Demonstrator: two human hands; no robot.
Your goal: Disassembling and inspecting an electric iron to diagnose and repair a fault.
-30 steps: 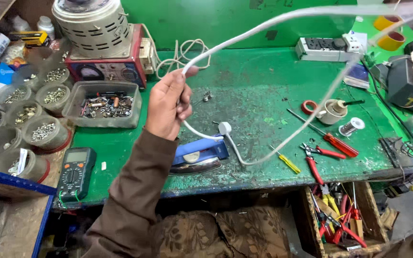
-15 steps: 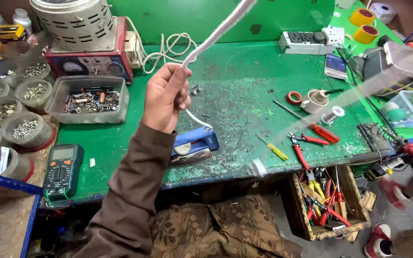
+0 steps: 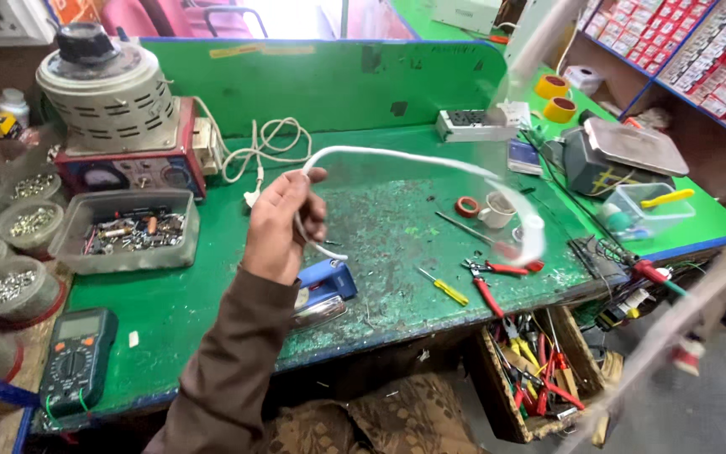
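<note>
Moved since half a second back: white cable (image 3: 397, 158) no longer running up to the top edge, now arcing from the fist rightward across mid-frame, blurred, dipping to a white end piece (image 3: 533, 229) right of centre above the green bench (image 3: 212, 294). Left hand (image 3: 283, 225) raised at frame centre as before, brown sleeve, fingers curled tight round the cable, short tail looping below the fist. Right hand outside the frame. View shifted too: more of the back panel and shelves at upper right showing. Unmoved on the bench: blue stapler (image 3: 323, 286) just below the hand, yellow screwdriver (image 3: 444, 287), red-handled pliers (image 3: 491, 282) right of that, white cup (image 3: 495, 210) and red tape roll (image 3: 466, 206) beside each other. Grey tray of parts (image 3: 128, 231) at left, multimeter (image 3: 77, 357) at lower left, round variable transformer (image 3: 109, 97) at upper left, coiled white cord (image 3: 266, 143) next to it. Blurred pale strand with red bit at lower right, unclear.
</note>
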